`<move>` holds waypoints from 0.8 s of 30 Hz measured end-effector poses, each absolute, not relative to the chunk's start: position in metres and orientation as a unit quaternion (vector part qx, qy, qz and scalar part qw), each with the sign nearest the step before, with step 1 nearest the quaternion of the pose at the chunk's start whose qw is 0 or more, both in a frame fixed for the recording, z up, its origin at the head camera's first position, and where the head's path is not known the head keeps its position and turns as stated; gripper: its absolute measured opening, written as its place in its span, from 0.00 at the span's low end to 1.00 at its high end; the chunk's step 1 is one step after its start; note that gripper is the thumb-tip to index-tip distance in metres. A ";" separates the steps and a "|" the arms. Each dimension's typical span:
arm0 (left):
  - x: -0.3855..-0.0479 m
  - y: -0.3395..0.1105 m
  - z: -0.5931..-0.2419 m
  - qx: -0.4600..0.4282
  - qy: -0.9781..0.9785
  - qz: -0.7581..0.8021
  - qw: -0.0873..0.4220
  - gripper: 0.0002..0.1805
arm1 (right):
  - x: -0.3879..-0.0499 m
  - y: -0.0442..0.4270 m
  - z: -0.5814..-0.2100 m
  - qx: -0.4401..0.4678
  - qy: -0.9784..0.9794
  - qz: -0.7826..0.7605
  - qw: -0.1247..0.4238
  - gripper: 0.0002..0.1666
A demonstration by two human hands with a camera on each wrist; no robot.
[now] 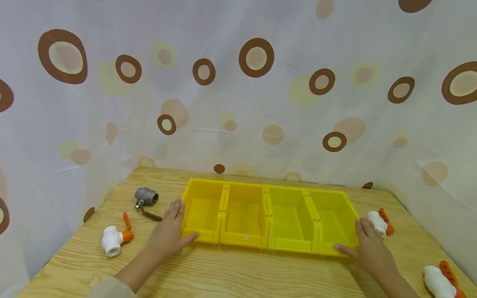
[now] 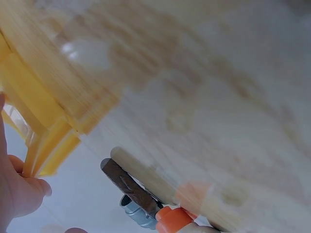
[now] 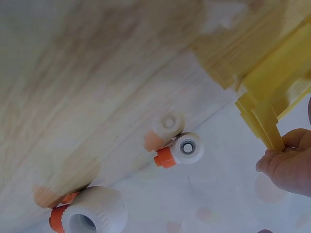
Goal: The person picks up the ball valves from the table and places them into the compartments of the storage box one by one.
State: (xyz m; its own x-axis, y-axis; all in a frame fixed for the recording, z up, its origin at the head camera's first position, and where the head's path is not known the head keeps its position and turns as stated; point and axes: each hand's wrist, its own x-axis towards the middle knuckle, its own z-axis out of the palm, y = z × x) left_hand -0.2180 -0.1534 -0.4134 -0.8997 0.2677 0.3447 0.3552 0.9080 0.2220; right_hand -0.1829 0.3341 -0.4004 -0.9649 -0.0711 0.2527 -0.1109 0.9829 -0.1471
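Several yellow bins (image 1: 244, 239) stand side by side in a row, their insides showing no contents. My left hand (image 1: 167, 234) touches the row's left end, fingers along the side and thumb at the front corner. At the right end my right hand (image 1: 374, 248) rests the same way, fingers at the side and thumb on the front edge. The left wrist view has the hand (image 2: 22, 191) against a yellow bin corner (image 2: 53, 145). In the right wrist view, fingertips and thumb of the hand (image 3: 289, 162) meet the bin's corner (image 3: 265, 114).
On the wooden table (image 1: 238, 273), left, lie a metal valve (image 1: 146, 195) with a lever and a white valve (image 1: 112, 241) with an orange handle. Two similar white valves, one farther back (image 1: 377, 222) and one nearer (image 1: 439, 281), lie right. A patterned curtain (image 1: 238, 99) hangs behind.
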 end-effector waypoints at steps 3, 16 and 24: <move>-0.217 -0.153 -0.413 -0.160 -0.965 -0.142 0.155 0.50 | -0.182 0.334 -0.401 0.048 -0.987 0.082 0.128 0.63; -0.215 -0.155 -0.414 -0.163 -0.963 -0.136 0.163 0.50 | -0.180 0.333 -0.399 0.042 -0.989 0.077 0.117 0.64; -0.214 -0.155 -0.414 -0.159 -0.964 -0.139 0.161 0.51 | -0.178 0.333 -0.398 0.042 -0.989 0.081 0.113 0.64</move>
